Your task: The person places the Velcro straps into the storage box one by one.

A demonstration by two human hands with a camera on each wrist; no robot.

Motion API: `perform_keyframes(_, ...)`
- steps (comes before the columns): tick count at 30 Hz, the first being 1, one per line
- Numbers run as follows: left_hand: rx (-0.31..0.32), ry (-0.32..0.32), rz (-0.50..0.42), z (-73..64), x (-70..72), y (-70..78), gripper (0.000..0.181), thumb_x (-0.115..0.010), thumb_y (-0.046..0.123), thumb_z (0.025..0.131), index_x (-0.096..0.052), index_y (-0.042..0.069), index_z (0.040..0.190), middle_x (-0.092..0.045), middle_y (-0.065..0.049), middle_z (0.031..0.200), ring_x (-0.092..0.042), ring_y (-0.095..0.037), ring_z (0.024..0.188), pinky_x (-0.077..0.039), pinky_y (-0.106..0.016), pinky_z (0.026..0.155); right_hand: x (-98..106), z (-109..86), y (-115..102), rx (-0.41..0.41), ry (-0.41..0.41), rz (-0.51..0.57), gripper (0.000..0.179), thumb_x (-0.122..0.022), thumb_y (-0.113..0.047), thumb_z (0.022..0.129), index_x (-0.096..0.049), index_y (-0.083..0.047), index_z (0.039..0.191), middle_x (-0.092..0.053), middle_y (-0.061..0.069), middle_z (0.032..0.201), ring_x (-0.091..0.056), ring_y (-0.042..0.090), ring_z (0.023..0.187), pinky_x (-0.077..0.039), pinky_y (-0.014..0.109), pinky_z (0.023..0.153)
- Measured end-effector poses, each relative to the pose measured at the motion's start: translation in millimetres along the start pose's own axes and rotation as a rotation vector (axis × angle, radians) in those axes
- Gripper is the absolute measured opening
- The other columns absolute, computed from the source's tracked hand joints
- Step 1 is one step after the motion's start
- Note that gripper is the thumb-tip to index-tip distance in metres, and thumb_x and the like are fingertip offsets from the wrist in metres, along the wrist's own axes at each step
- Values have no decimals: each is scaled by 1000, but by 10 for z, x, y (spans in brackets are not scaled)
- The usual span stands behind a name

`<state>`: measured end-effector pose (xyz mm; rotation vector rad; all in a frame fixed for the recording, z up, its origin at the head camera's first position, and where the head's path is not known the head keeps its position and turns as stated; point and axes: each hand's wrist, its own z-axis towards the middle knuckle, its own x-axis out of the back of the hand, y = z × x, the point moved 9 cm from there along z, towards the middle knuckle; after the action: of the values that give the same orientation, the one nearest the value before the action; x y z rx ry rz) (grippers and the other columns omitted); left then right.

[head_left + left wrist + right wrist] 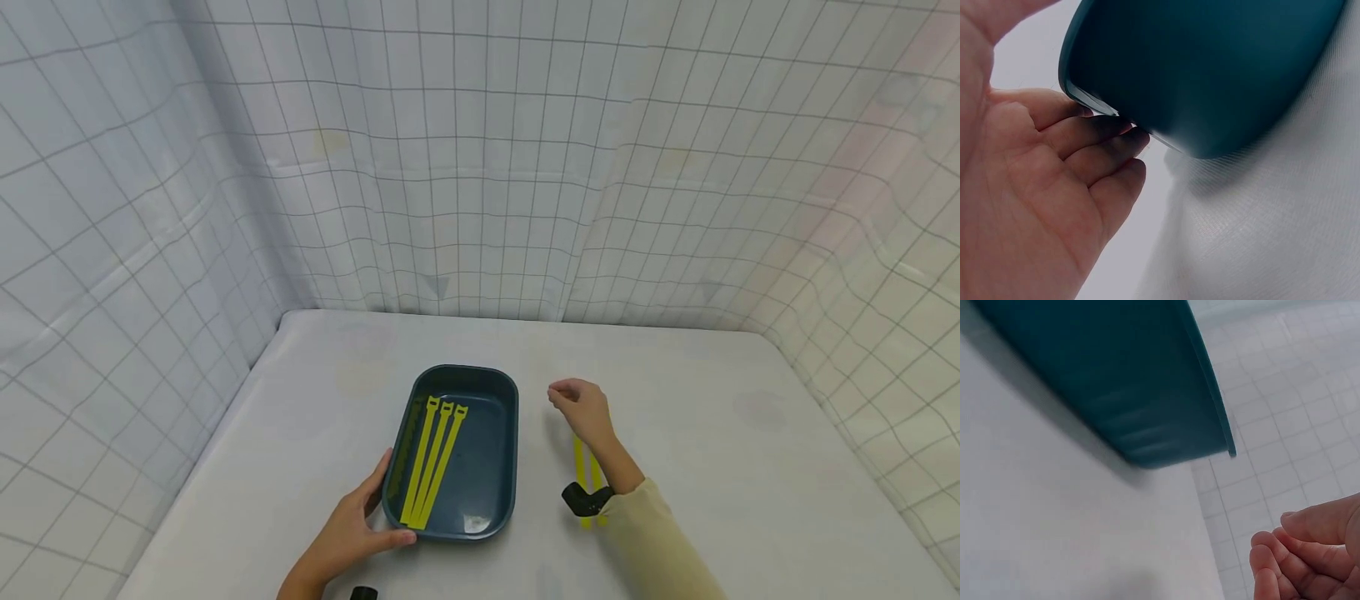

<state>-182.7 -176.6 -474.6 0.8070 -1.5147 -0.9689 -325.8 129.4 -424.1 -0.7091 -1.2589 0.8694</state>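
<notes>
A dark teal tray point(468, 467) stands on the white table with three yellow cable ties point(435, 462) lying side by side along its left half. My left hand point(348, 525) grips the tray's near left corner, thumb at the near side and fingers along the left side. In the left wrist view, its fingertips point(1138, 134) touch the tray under the rim. To the right of the tray, my right hand point(585, 408) is raised over the table, fingers loosely bent and thumb close to them, with nothing visible in it. More yellow cable ties point(587, 467) lie below it, partly hidden by the hand and forearm.
White gridded curtains point(480, 167) hang behind the table and on both sides. The white table point(750, 450) spreads out around the tray. A black wrist camera point(585, 500) sits on the right wrist; part of another black device point(364, 592) shows by the left wrist.
</notes>
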Motion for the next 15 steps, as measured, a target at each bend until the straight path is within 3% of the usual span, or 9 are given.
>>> perform_keyframes(8,-13,0,-3,6,5,8,105,-83,27,67,-18,12,148,-21,-11,149,-24,-27,133,-31,-43,102,148,41,171,-38,22,-60,19,-63,-12,87,-68,3,98,-67,13,89,-63,25,82,-52,37,71)
perform_keyframes(15,-24,3,7,11,7,9,105,-83,27,67,-19,10,147,-23,-13,148,-26,-28,132,-31,-44,101,177,31,334,-59,-21,-184,22,-63,-10,86,-66,6,100,-65,17,94,-60,31,89,-50,43,77)
